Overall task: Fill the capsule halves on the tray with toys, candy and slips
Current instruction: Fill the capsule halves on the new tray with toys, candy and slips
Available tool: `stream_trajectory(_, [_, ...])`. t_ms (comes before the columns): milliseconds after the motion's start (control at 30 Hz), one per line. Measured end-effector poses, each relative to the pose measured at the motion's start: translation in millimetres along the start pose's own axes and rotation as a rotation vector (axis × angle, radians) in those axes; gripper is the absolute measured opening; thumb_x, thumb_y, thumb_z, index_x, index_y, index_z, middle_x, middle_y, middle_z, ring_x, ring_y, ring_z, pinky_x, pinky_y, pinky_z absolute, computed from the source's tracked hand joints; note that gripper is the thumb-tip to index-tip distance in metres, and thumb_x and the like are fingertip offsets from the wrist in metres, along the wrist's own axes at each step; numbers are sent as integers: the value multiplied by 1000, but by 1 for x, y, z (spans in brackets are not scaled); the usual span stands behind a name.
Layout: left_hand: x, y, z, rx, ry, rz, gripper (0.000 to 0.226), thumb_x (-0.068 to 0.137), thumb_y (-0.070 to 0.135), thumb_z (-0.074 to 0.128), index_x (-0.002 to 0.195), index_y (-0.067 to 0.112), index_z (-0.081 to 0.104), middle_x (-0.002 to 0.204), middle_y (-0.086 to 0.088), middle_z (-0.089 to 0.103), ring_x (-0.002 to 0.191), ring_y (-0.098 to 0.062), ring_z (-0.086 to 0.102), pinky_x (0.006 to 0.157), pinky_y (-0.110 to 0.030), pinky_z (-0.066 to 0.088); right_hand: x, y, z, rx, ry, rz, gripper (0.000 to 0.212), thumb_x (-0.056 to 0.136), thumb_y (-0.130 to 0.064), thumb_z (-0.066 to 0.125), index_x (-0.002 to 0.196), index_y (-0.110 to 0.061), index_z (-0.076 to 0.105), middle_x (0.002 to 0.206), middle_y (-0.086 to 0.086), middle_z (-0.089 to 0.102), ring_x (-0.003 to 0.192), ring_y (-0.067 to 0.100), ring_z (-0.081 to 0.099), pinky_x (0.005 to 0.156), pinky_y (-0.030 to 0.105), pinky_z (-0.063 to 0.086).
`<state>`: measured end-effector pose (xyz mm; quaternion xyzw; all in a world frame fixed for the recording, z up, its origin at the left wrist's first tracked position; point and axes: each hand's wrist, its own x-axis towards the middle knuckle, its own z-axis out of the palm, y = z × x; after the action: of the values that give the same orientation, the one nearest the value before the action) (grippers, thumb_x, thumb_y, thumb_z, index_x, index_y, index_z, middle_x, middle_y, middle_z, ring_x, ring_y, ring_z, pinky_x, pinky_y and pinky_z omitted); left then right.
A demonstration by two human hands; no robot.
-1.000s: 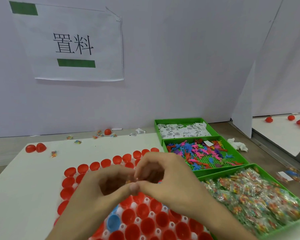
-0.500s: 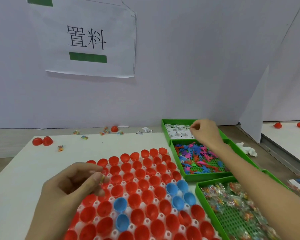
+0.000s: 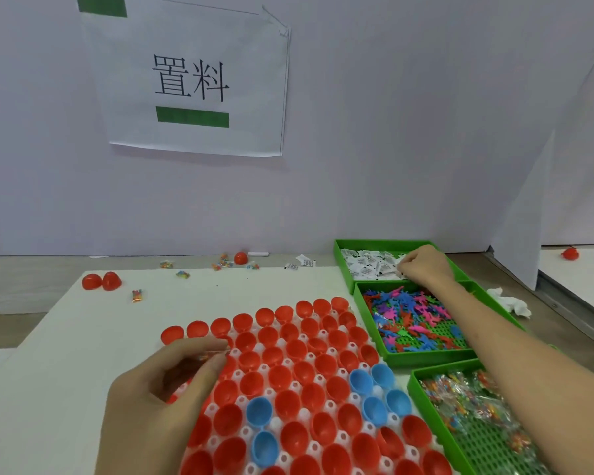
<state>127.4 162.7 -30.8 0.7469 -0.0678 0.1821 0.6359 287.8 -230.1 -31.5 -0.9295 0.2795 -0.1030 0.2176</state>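
Item: filling station, tabletop (image 3: 83, 337), white.

Change noted: a second ago we have both hands pressed together over the capsule tray; half a second ago they part; now our right hand (image 3: 422, 265) has travelled to the far right corner of the tabletop and sits in the slip bin (image 3: 343, 248), fingers curled down onto the white slips (image 3: 367, 265). Whether a slip is already pinched we cannot tell; the fingertips are hidden.

Left hand (image 3: 172, 389): stays over the tray's left edge, half-curled, thumb and forefinger closed on a small wrapped candy, only partly visible.

Capsule tray (image 3: 309, 411): centre of the tabletop toward the near edge, holding red capsule halves (image 3: 288, 347) and a few blue ones (image 3: 259, 411); those in view look empty.

Toy bin (image 3: 426, 354) and candy bin (image 3: 426, 413): along the right edge, nearer than the slip bin.

Reading: we judge that the candy is ready and the slip is being fetched next, so filling is at an early stage.

Stray red halves (image 3: 102, 281) lie at the far left corner.
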Motion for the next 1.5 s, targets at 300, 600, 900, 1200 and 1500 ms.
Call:
stream_trajectory(300, [39, 44, 19, -40, -263, -8, 16, 82, 14, 72, 82, 28, 77, 78, 4, 77, 74, -10, 74, 72, -14, 56, -17, 0, -19, 274, 123, -122, 10, 91, -21, 71, 96, -17, 77, 102, 5, 75, 97, 21, 67, 90, 39, 54])
stream_trajectory(600, [63, 69, 46, -96, -445, 21, 18, 85, 22, 70, 101, 32, 69, 75, 1, 76, 59, -12, 69, 61, -16, 54, -143, -65, -77, 843, -104, -574, 20, 78, -8, 82, 91, -22, 76, 91, -5, 77, 81, 13, 74, 76, 18, 57])
stream_trajectory(900, [52, 75, 40, -166, -453, 3, 20, 82, 17, 74, 97, 30, 73, 83, 4, 77, 78, -11, 74, 72, -13, 54, -195, -96, -94, 898, -299, -786, 21, 70, -19, 82, 88, -26, 76, 88, 1, 77, 82, 20, 75, 75, 32, 62])
stream_trajectory(1200, [48, 71, 49, -204, -405, -21, 27, 80, 15, 73, 101, 33, 74, 83, 4, 77, 79, -12, 75, 70, -12, 54, -192, -95, -92, 749, -303, -858, 18, 81, -11, 81, 90, -27, 77, 85, -11, 77, 83, 8, 74, 74, 15, 54])
stream_trajectory(1500, [46, 70, 52, -452, -457, -174, 30, 76, 22, 76, 106, 18, 76, 93, -11, 76, 89, -23, 74, 72, -23, 58, -200, -98, -84, 549, -187, -937, 22, 82, -25, 80, 100, -37, 77, 96, -17, 64, 95, 6, 63, 84, 17, 47])
